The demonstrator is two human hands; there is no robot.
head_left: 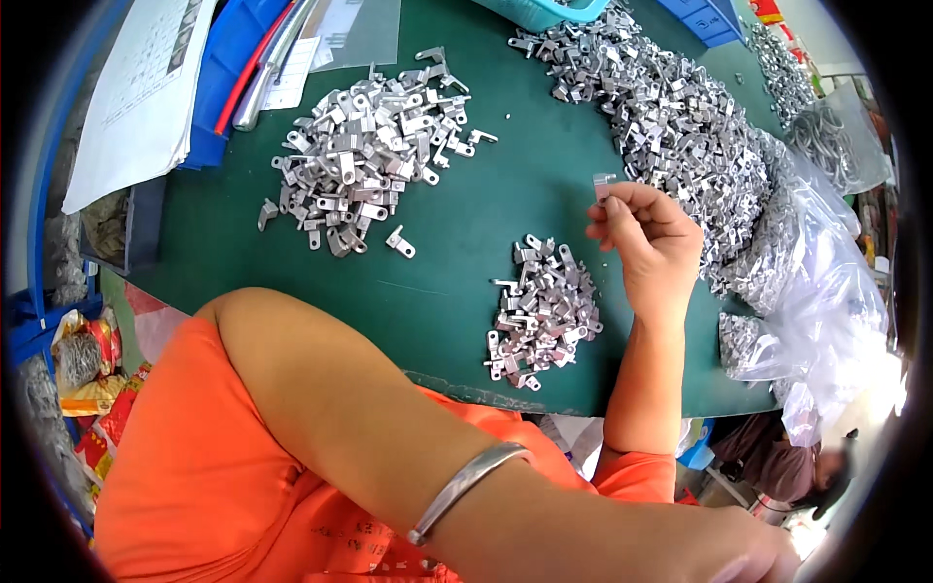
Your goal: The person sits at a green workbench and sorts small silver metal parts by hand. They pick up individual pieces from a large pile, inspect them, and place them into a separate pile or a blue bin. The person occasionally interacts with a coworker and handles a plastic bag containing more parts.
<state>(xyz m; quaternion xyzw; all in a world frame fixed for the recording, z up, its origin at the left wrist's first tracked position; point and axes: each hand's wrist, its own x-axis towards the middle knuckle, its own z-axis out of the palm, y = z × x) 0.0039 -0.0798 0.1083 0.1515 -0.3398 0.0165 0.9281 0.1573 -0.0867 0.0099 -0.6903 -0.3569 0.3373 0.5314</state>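
Observation:
Between thumb and forefinger, my right hand pinches a small silver metal bracket, raised over the green table. My left forearm, with a silver bangle on it, crosses in front of my body toward the lower right. There my left hand shows only in part at the picture's edge, its fingers hidden. A small heap of metal brackets lies below and left of my right hand. Farther left is a larger heap of brackets, and a long, big heap of brackets spreads beyond my right hand.
Clear plastic bags with metal parts bulge over the table's right edge. Paper sheets and a blue bin with a red pen are at the far left. A teal basket and blue box stand at the back.

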